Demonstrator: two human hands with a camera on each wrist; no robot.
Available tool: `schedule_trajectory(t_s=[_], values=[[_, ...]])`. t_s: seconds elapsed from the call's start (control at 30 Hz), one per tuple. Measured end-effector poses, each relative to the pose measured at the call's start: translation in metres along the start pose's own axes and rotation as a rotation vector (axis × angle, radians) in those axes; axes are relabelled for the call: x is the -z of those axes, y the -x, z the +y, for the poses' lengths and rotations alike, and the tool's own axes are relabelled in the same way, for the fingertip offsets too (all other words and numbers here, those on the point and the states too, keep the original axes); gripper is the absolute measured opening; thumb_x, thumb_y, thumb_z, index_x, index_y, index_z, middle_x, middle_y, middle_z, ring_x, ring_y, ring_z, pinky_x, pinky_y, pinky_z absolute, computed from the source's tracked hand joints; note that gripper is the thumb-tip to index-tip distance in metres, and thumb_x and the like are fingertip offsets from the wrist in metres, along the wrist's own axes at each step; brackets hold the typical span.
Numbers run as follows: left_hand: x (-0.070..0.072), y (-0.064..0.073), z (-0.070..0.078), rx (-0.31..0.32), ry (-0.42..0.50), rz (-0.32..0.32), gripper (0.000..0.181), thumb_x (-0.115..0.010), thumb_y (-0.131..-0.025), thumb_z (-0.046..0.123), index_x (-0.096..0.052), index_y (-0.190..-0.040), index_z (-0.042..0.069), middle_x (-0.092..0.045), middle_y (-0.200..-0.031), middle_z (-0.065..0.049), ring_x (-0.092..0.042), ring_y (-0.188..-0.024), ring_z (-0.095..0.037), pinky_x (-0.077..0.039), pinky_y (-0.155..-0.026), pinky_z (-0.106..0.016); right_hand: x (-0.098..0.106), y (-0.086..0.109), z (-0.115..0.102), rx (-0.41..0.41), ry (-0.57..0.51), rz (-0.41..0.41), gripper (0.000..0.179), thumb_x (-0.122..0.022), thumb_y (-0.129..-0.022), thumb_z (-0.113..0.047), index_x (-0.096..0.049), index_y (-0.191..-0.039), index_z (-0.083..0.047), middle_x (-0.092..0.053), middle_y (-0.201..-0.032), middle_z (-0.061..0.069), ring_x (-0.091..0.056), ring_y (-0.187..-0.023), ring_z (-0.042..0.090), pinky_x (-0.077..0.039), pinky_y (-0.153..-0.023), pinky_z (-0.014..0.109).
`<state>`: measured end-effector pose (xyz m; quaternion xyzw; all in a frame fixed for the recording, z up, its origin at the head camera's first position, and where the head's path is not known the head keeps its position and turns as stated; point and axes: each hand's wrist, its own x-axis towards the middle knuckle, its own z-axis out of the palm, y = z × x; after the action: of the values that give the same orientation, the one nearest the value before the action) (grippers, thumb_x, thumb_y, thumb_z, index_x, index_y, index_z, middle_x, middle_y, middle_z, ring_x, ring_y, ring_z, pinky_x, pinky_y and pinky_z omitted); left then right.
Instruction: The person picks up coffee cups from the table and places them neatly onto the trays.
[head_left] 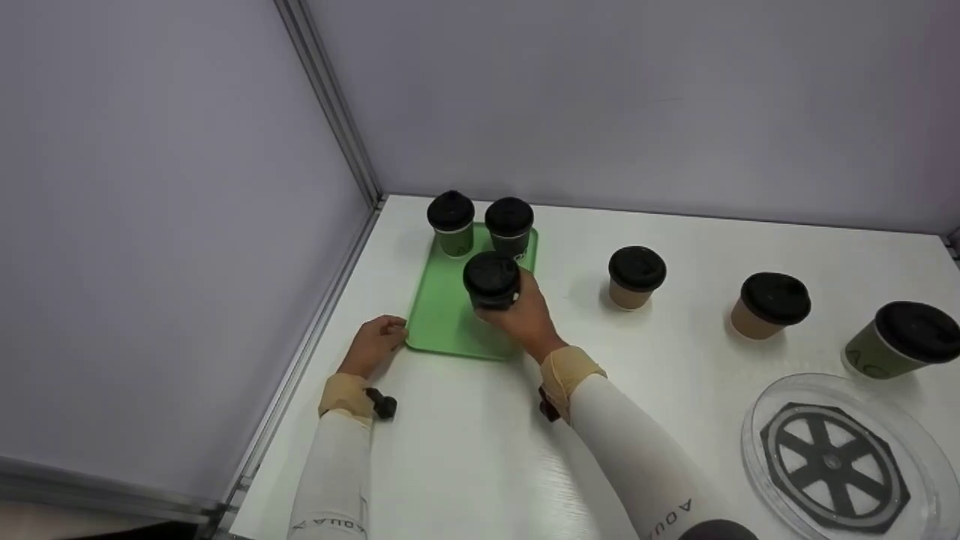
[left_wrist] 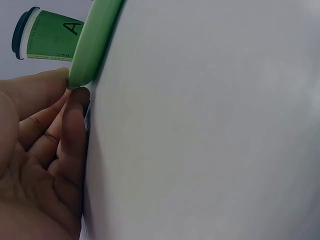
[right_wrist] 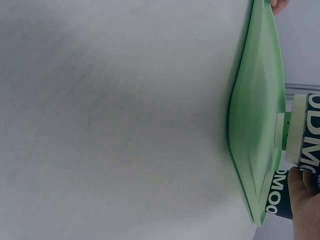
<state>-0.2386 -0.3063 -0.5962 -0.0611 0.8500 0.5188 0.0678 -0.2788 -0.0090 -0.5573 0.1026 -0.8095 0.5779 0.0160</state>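
My right hand [head_left: 529,315] grips a black paper coffee cup [head_left: 491,281] with a black lid, its fingers round the side. In the right wrist view that cup [right_wrist: 305,132] is held above the green tray [right_wrist: 252,110], apart from it. My left hand [head_left: 375,341] pinches the near left corner of the tray [head_left: 435,322] between thumb and fingers; the left wrist view shows the thumb [left_wrist: 42,90] on the rim. At the tray's far end stand a green lidded cup [head_left: 454,240] and another black lidded cup [head_left: 510,241], side by side and upright.
Right of the tray stand two brown lidded cups, one nearer [head_left: 630,295] and one farther right [head_left: 756,319]. A larger green lidded cup [head_left: 874,352] is at the right edge. Below it lies a clear round dish [head_left: 765,390] with a black wheel-like pattern. Walls border the table's left and back.
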Motion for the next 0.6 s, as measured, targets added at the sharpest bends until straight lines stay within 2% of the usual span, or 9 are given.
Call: schedule_trajectory(t_s=[0.2,0.37,0.6], values=[[0.0,-0.002,-0.002,0.001,-0.03,0.008,0.032,-0.06,-0.098,0.02,-0.062,-0.124,0.001,-0.064,-0.105,-0.008,-0.056,-0.1,-0.022,-0.043,-0.09,-0.038,-0.014,-0.002,-0.001,0.026,-0.006,-0.021,0.093,-0.09,-0.067,-0.025,-0.039,-0.144,-0.015,-0.044,-0.139,0.0,-0.039,-0.13,0.011,-0.027,-0.109,0.032],[0.0,-0.002,-0.001,0.004,-0.04,0.013,0.033,-0.06,-0.098,0.022,-0.062,-0.124,0.002,-0.064,-0.106,-0.008,-0.056,-0.101,-0.023,-0.042,-0.091,-0.038,-0.024,-0.003,-0.001,0.023,-0.024,-0.042,0.091,-0.091,-0.066,-0.025,-0.041,-0.142,-0.014,-0.048,-0.135,-0.001,-0.043,-0.126,0.012,-0.029,-0.109,0.034],[-0.003,-0.002,0.0,0.006,-0.032,0.033,0.031,-0.06,-0.098,0.02,-0.064,-0.122,0.001,-0.065,-0.108,-0.01,-0.057,-0.104,-0.024,-0.042,-0.092,-0.039,-0.04,-0.004,0.0,0.094,-0.06,-0.078,0.084,-0.09,-0.067,-0.023,-0.046,-0.139,-0.017,-0.052,-0.13,-0.005,-0.047,-0.122,0.01,-0.033,-0.106,0.033]])
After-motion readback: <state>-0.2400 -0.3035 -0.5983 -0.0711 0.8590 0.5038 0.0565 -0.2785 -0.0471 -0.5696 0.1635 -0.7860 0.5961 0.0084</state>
